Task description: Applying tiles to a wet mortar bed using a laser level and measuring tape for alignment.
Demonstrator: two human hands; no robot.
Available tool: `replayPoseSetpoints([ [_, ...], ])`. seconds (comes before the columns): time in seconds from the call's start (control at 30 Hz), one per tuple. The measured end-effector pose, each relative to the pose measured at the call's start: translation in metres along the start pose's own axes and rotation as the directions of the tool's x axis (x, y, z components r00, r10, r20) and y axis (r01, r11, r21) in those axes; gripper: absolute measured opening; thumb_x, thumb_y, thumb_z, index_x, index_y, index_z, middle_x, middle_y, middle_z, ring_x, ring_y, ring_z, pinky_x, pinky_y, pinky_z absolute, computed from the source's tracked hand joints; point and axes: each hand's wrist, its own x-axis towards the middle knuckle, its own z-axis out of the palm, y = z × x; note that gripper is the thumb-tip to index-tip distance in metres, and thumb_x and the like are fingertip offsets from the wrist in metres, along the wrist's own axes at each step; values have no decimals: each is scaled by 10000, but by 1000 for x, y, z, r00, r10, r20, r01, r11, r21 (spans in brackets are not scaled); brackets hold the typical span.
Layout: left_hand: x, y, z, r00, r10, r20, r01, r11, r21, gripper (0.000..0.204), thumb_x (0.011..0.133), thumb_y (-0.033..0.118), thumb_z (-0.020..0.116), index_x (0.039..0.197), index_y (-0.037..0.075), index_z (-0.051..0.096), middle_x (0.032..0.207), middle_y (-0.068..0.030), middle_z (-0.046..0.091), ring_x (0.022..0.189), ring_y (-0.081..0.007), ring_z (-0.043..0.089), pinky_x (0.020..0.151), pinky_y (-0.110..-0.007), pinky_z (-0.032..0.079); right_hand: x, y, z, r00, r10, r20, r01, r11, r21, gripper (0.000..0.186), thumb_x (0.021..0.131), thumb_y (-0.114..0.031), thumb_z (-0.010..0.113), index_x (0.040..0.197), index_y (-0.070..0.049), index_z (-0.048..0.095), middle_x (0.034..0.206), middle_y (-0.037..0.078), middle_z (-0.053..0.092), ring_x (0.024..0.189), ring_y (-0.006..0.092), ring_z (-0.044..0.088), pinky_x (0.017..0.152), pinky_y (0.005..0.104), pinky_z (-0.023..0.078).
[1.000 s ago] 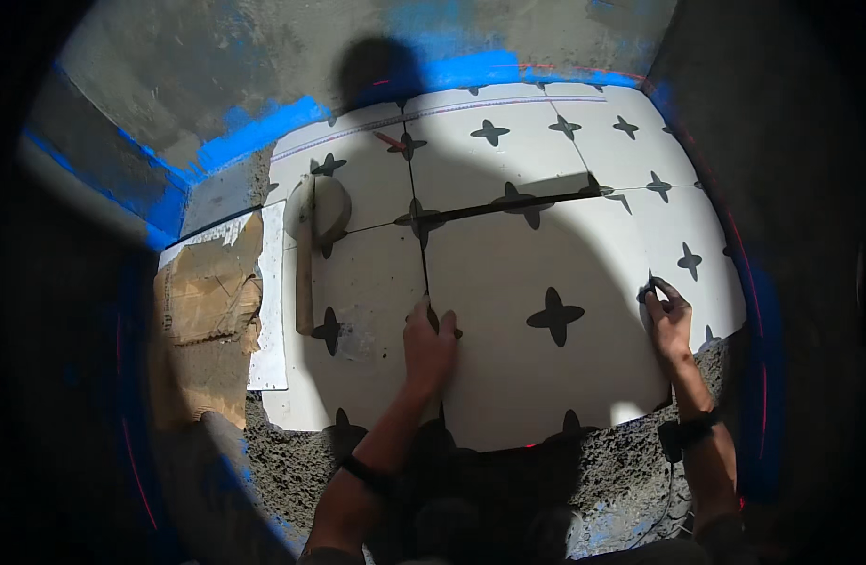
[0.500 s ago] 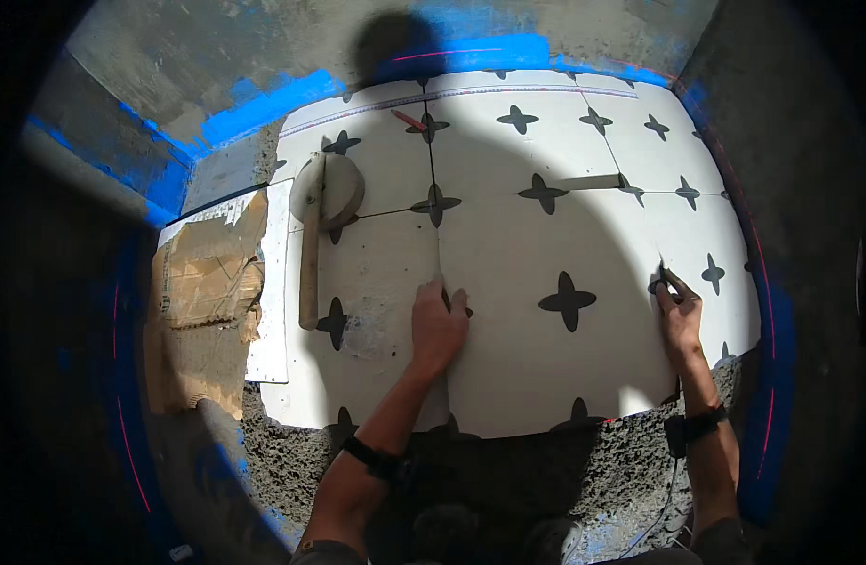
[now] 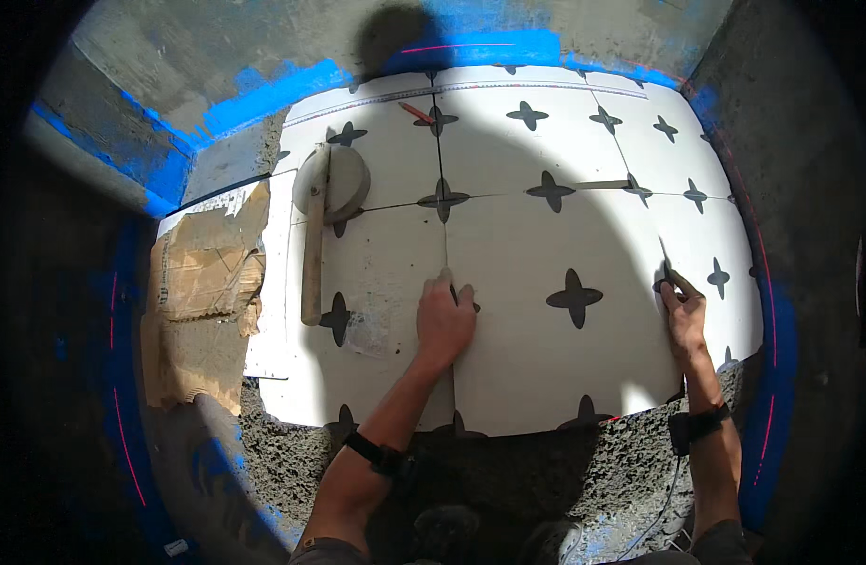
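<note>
My left hand (image 3: 446, 321) rests on white tiles with black four-petal marks, over the joint between two of them. Its index finger points along that joint and the thumb is spread away from it. Over at the right, my right hand (image 3: 686, 318) pinches a thin pointed tool (image 3: 671, 267) with a dark grip, its tip at the joint on the right side of the large middle tile (image 3: 518, 363). The tool's exact kind is too small to make out. A mallet with a pale round head (image 3: 351, 181) and a wooden handle lies on the left tile.
Along the far edge lies a long ruler (image 3: 508, 88), with a red pencil-like stick (image 3: 415, 113) near it. A thin grey strip (image 3: 602, 185) lies on a joint. Torn cardboard (image 3: 207, 273) is at the left. Rough mortar (image 3: 296, 466) borders the tiles' near edge; walls with blue-coated bases surround them.
The view has shifted slightly, so everything sits a little further right. Both hands keep nearly the same places on the tiles, and the pointed tool stays at its joint.
</note>
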Motion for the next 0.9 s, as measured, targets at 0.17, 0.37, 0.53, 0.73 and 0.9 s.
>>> replayPoseSetpoints([
  [0.17, 4, -5, 3, 1000, 16, -3, -16, 999, 28, 538, 984, 267, 630, 1383, -89, 579, 1163, -297, 626, 1062, -465, 645, 953, -520, 507, -5, -12, 0, 999, 37, 0, -37, 998, -53, 428, 1016, -118, 693, 1406, 51, 643, 1119, 172, 783, 987, 187, 723, 879, 301, 559],
  [0.37, 4, -6, 5, 1000, 7, -11, -7, 1000, 27, 534, 983, 268, 627, 1379, -87, 579, 1163, -284, 630, 1077, -461, 647, 953, -516, 515, -3, -16, 6, 1000, 13, 27, -13, 1000, -5, 434, 1019, -100, 680, 1423, 51, 628, 1143, 171, 776, 996, 187, 718, 885, 299, 554],
  [0.53, 3, -6, 6, 1000, 7, -27, -6, 999, 32, 530, 986, 278, 619, 1372, -82, 581, 1180, -283, 630, 1094, -464, 644, 960, -518, 512, -5, -19, 7, 999, -3, 35, 4, 1000, -22, 410, 1017, -85, 669, 1395, 72, 642, 1204, 181, 757, 1033, 188, 699, 934, 297, 538],
  [0.73, 3, 0, 5, 1000, 16, -22, -14, 997, 80, 533, 988, 293, 611, 1380, -67, 588, 1182, -303, 624, 1097, -470, 643, 968, -529, 511, 4, -17, 3, 1000, -6, 29, 12, 979, -204, 461, 1012, -199, 677, 1345, 118, 651, 1095, 164, 760, 979, 193, 681, 911, 314, 530],
  [0.9, 1, 8, 0, 999, -39, -2, 39, 988, 150, 538, 982, 292, 621, 1376, -74, 598, 1198, -303, 627, 1095, -474, 647, 977, -529, 512, 11, 0, -3, 996, -48, 82, 68, 959, -276, 381, 1023, -204, 680, 1275, 79, 712, 942, 143, 768, 801, 140, 659, 708, 311, 537],
])
